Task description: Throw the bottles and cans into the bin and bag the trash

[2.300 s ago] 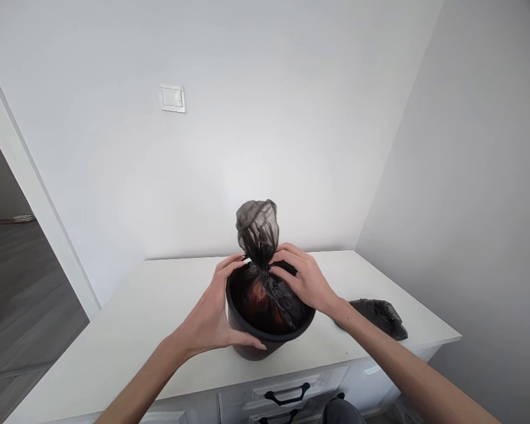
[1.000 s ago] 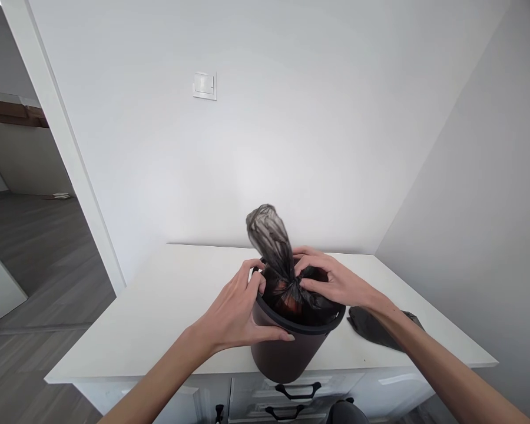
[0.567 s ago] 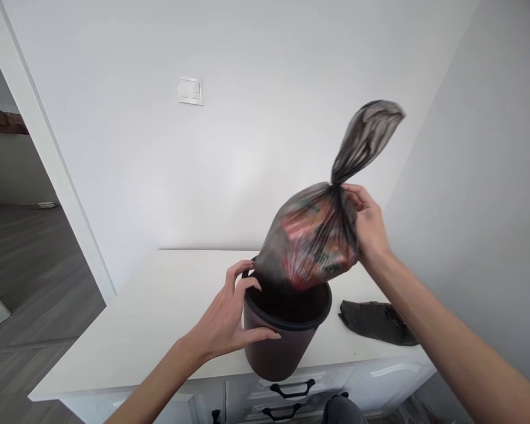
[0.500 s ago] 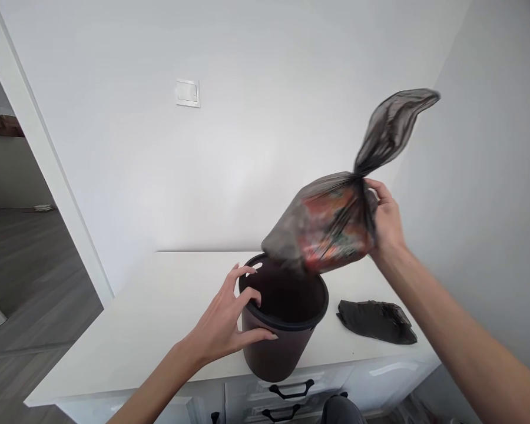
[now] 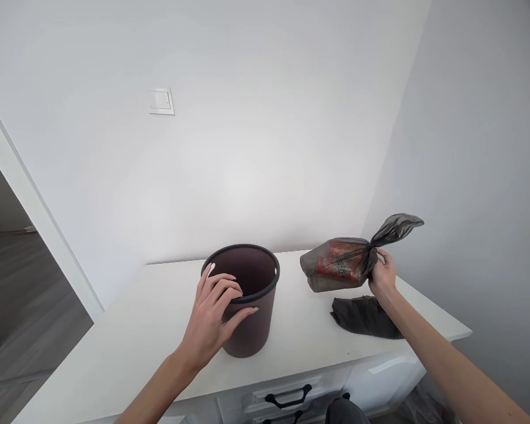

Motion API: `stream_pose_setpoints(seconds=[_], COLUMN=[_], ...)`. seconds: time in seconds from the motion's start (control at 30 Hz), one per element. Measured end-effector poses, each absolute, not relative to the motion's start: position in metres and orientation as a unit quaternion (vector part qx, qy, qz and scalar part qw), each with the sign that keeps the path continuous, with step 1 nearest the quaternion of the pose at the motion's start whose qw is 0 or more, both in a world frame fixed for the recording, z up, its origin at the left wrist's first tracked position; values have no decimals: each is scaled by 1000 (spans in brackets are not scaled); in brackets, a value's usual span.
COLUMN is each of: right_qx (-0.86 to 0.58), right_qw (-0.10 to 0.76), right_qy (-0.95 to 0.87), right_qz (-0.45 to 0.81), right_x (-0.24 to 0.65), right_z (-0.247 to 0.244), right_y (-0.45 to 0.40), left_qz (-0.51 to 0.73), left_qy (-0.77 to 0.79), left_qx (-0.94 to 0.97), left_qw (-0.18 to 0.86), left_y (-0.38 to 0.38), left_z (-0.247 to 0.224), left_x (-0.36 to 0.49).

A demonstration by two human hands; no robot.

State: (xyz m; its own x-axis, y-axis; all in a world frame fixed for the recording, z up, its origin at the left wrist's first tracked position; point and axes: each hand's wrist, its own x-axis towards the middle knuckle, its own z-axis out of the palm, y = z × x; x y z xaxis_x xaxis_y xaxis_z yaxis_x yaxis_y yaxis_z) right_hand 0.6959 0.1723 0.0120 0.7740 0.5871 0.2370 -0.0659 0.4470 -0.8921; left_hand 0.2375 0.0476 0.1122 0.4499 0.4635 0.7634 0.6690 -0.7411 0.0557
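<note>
A dark brown round bin [image 5: 249, 330] with a black rim stands upright on the white cabinet top. My left hand [image 5: 214, 309] grips its near left rim, fingers over the inside and thumb outside. To the right, my right hand [image 5: 383, 274] is closed around the knotted neck of a translucent grey bag [image 5: 335, 265] with red packaging inside. The bag lies on its side at the back right of the cabinet top, its loose end sticking up to the right. Nearer the front, a folded black plastic bundle [image 5: 362, 317] lies partly behind my right forearm.
The white cabinet top [image 5: 159, 330] ends at a front edge above drawers with black handles [image 5: 288, 397]. Walls stand behind and to the right. A light switch [image 5: 161, 101] is on the back wall, and a doorway opens at the left.
My right hand has moved the filled bag from over the bin down to the right. The bin now stands upright instead of tilted, still held by my left hand. The view has shifted.
</note>
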Motion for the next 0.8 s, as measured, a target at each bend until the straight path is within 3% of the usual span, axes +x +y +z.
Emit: stream_pose_setpoints(seconds=[0.4, 0.63, 0.8], right_qx=[-606, -664, -691], right_qw=[668, 580, 554], right_qy=[-270, -306, -349], right_qz=[337, 359, 307], right_x=[738, 773, 781], right_z=[-78, -87, -81], right_y=[229, 234, 214], left_qz=[-391, -392, -391], left_qy=[-393, -385, -384], left_qx=[-809, -808, -808], left_qw=[197, 211, 217], left_y=[71, 72, 73], left_z=[104, 103, 102], left_x=[230, 232, 232])
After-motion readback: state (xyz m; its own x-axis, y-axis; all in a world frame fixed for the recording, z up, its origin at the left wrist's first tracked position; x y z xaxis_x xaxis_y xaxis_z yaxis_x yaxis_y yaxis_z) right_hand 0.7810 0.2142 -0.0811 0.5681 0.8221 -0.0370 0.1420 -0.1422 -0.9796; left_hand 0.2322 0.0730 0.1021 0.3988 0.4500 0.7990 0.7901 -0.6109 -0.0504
